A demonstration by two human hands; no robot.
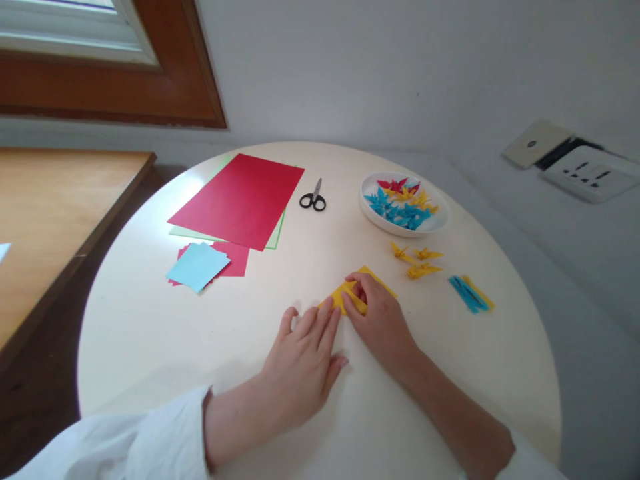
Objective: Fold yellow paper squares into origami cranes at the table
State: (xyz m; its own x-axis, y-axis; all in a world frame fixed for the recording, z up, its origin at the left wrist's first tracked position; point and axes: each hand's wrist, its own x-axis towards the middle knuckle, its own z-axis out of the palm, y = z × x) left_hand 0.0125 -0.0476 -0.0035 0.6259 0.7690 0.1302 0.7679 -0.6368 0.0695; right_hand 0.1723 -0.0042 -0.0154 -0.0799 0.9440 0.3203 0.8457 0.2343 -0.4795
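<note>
Both your hands are on the yellow paper point(339, 297), nearer you than the white dish point(395, 231) and left of it: your left hand point(300, 370) rests outstretched fingers on its edge; your right hand point(383, 312) pinches a fold. Three yellow paper birds point(421, 271) lie just before the dish, scissors point(314, 197) to its left.

one head-worn view looks forward and down over the table point(235, 333)

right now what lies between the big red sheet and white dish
In the head view, scissors lie between, nearer the red sheet than the dish.
</note>
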